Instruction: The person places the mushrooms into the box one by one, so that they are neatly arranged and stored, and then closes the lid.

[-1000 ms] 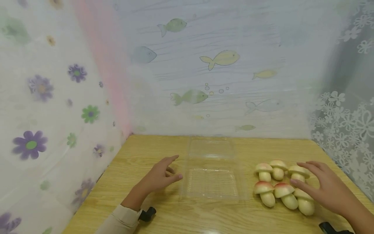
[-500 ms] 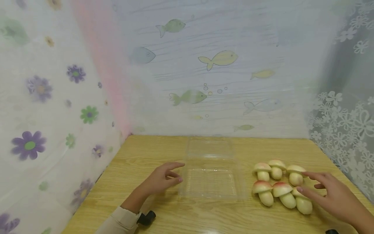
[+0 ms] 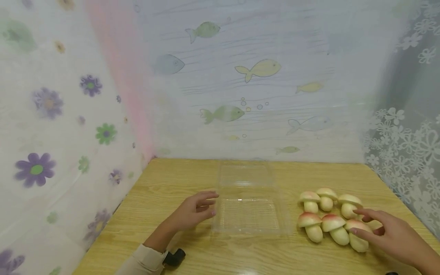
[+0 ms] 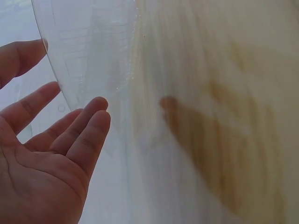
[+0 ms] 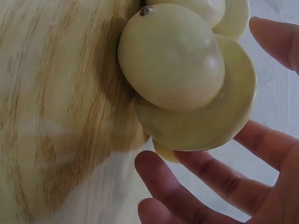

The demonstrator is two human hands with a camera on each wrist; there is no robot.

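On the right of the table lie several toy mushrooms with pale stems and cream caps blushed red, in two rows. My right hand [image 3: 392, 233] is at the nearest right mushroom [image 3: 359, 242], thumb and fingers spread about its cap. In the right wrist view that mushroom's rounded stem [image 5: 170, 56] faces the camera; the fingers [image 5: 215, 172] lie along the cap's edge and the thumb stands apart. My left hand [image 3: 194, 212] is beside a clear plastic clamshell box [image 3: 247, 215], lid laid back. Its relaxed fingertips are right at the box's left edge, also in the left wrist view.
The wooden table [image 3: 258, 254] ends at a back sheet printed with fish [image 3: 264, 68]. Flowered sheets [image 3: 62, 145] hang on the left and right. A black wrist mount [image 3: 174, 258] sits at the left cuff.
My right hand has come down and nearer, from above the mushrooms to the nearest right one. The left fingers have moved slightly to the box's edge. Box and other mushrooms stay put.
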